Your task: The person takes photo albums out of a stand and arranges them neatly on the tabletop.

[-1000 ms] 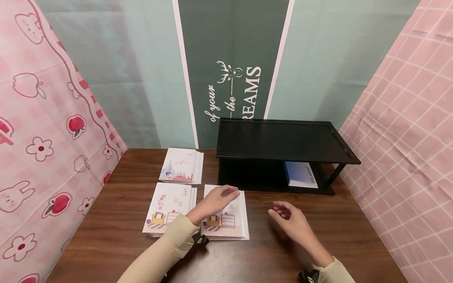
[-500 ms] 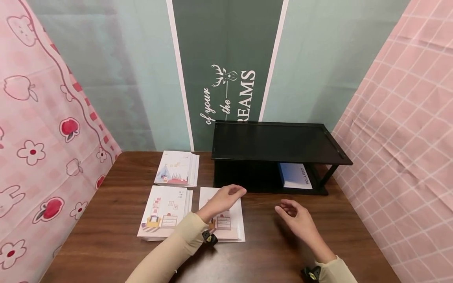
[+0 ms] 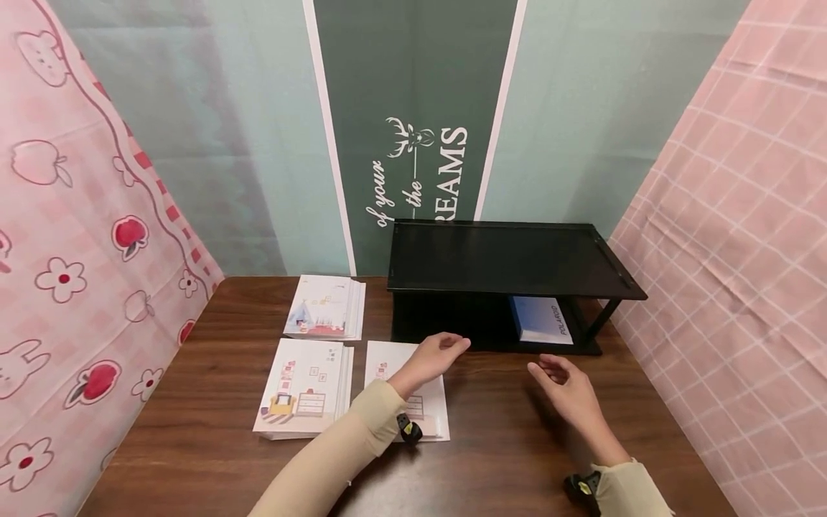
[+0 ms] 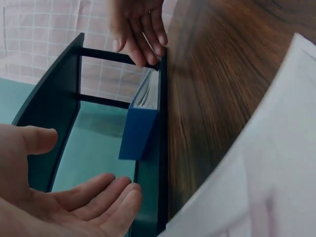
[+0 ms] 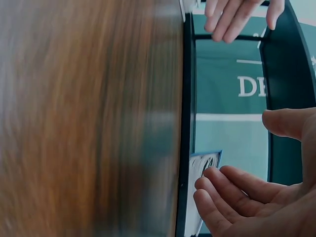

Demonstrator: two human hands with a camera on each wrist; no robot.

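Observation:
My left hand [image 3: 431,361] hovers over the illustrated white book [image 3: 434,391] at the right of the front row, its fingertips near the front edge of a black two-tier shelf [image 3: 510,262]. In the left wrist view its fingers are relaxed and hold nothing. My right hand [image 3: 568,391] is above the table in front of the shelf's right part, fingers loosely bent and free of any object. On the shelf's lower tier lies a blue and white book [image 3: 543,321] marked POLAROID; its blue spine and page edges show in the left wrist view.
Another illustrated white stack [image 3: 300,388] lies at the front left of the wooden table [image 3: 484,459], and a further stack [image 3: 323,307] lies behind it. Patterned pink cloths [image 3: 723,215] hang on both sides, with a green cloth [image 3: 258,143] behind.
Both hands have shifted to the right, the left one across the front right book toward the shelf. The head view has turned slightly. The books and shelf stay in place.

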